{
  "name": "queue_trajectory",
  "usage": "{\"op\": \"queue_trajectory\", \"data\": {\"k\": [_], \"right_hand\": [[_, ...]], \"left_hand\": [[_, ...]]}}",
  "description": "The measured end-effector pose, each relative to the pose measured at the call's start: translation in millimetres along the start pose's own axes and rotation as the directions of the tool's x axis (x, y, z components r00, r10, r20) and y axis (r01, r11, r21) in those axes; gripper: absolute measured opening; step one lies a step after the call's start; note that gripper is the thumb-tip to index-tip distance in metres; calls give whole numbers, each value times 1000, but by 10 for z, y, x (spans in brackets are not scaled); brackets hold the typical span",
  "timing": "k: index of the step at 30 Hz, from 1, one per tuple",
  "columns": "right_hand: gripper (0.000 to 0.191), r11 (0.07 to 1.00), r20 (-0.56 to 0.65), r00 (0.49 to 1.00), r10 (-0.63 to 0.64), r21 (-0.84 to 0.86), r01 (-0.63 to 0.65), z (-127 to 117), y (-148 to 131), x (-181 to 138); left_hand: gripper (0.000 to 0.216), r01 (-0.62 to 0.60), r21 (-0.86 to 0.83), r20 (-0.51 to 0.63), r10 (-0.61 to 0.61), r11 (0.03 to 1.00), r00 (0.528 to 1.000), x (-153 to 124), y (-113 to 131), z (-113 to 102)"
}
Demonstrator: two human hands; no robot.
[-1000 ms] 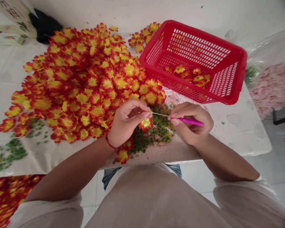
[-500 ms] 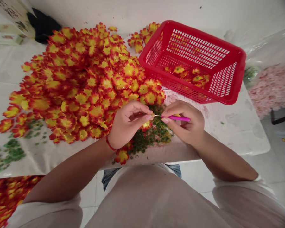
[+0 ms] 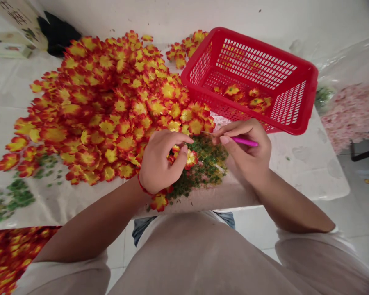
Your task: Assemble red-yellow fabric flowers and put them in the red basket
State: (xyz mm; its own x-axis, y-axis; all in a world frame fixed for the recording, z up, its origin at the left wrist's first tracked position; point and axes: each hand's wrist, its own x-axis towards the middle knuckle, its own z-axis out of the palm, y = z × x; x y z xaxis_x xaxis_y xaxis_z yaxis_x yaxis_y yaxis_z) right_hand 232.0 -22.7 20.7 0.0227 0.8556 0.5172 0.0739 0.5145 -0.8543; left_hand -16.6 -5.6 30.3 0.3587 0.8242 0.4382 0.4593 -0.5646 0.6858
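My right hand (image 3: 247, 147) grips a thin metal needle tool with a magenta handle (image 3: 245, 141), its slender shaft pointing left. My left hand (image 3: 162, 162) hovers over the flower pile's right edge, thumb and forefinger apart with nothing seen between them. Red-and-yellow artificial flower petals (image 3: 107, 110) lie heaped to the left and behind it. Just right of my left thumb is a single flower (image 3: 191, 159). Small green flower parts (image 3: 207, 166) spread on the table between and below my hands.
A red plastic basket (image 3: 310, 98) with a few flowers inside stands at the back right. More green pieces (image 3: 17, 198) lie at the table's left. Pink flowers (image 3: 353, 110) sit beyond the right edge, and red-yellow ones (image 3: 15, 258) fill the lower left below the table.
My hands have come apart: the right has moved right and slightly up with the needle tool. My left thumb and forefinger have parted from their pinch.
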Motion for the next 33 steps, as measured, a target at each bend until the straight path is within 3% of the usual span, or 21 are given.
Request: {"op": "queue_trajectory", "data": {"k": [5, 9, 13, 18, 23, 29, 33], "right_hand": [[12, 999, 4, 1000, -20, -41, 20, -47, -16, 41], [21, 998, 10, 998, -55, -5, 55, -26, -6, 16], [17, 994, 74, 992, -107, -31, 109, -44, -1, -21], [15, 972, 193, 953, -232, 8, 235, -81, -15, -46], [15, 968, 265, 934, -238, -11, 250, -79, -51, -36], [15, 969, 319, 923, -216, -49, 243, -92, -33, -26], [21, 947, 294, 934, -205, -183, 265, -69, -25, -17]], "left_hand": [[29, -108, 340, 266, 15, 934, 964, 37, -3, 27], [26, -166, 356, 338, 39, 920, 940, 38, -32, 64], [26, -118, 206, 222, 71, 971, 972, 30, -76, 50], [11, 94, -61, 19, -93, 994, 996, 20, -11, 35], [8, 182, -208, -19, -190, 961, 982, 7, 53, 48], [8, 180, -247, -2, -186, 952, 983, -19, 13, 56], [7, 140, -224, 15, -140, 964, 990, -39, 27, 60]]}}
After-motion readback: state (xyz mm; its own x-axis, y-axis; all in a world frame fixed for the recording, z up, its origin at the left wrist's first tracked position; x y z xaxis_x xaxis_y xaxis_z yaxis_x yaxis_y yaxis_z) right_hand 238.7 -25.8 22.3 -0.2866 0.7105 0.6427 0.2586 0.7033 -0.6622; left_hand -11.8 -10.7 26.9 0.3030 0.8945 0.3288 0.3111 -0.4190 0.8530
